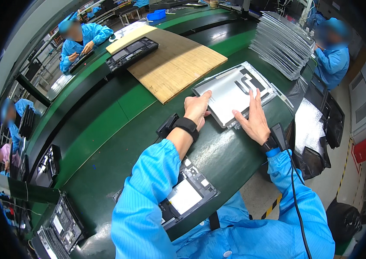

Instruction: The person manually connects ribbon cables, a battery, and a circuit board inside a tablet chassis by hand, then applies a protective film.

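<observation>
A flat, silver-backed rectangular panel (228,100) with a dark angular marking lies on a silvery wrapping sheet (270,90) at the table's right side. My left hand (198,108) grips the panel's left edge, with fingers on top and others curled beneath, partly hidden. Along the near right edge, my right hand (254,123) rests with its thumb and fingers stretched apart over the panel's surface. Below my left forearm sits an opened laptop base (191,190), its inner parts and a white block exposed; my sleeve covers part of it.
A tall stack of silvery flat packs (280,43) stands behind the panel. A wooden board (174,60) lies further left, with another opened laptop base (132,54) at its edge. More laptop parts (64,224) sit lower left. Co-workers in blue work across the line and at right.
</observation>
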{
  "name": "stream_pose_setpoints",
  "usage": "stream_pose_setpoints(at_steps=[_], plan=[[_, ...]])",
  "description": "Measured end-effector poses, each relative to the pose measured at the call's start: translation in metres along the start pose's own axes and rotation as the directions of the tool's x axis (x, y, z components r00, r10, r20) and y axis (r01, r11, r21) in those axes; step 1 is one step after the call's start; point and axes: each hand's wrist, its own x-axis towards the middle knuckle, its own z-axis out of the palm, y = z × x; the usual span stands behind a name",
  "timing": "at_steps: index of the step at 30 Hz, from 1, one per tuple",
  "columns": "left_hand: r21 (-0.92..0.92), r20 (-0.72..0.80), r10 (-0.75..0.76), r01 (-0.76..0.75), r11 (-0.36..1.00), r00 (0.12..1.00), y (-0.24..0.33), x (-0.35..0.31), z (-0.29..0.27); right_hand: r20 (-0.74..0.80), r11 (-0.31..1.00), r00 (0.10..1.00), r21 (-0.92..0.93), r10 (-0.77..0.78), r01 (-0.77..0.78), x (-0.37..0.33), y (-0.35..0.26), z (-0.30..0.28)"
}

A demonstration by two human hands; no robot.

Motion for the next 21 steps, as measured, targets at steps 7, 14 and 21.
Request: stream_pose_setpoints(at_steps=[7,14,21], plan=[[-0.047,-0.001,0.208,-0.208,0.977,0.978,0.013,-0.035,-0.044,0.058,0.996,0.995,-0.006,-0.087,0.088,-0.002,-0.014,-0.015],[-0.269,0.041,0.275,-0.254,0.929,0.961,0.027,-0.089,-0.183,-0.05,0.927,0.958,-0.27,-0.282,0.259,-0.002,-0.009,-0.006],[-0.467,-0.104,0.248,-0.267,0.843,0.963,0.032,-0.168,-0.272,-0.544,0.991,0.828,-0.089,-0.136,0.104,-0.016,0.101,-0.111]])
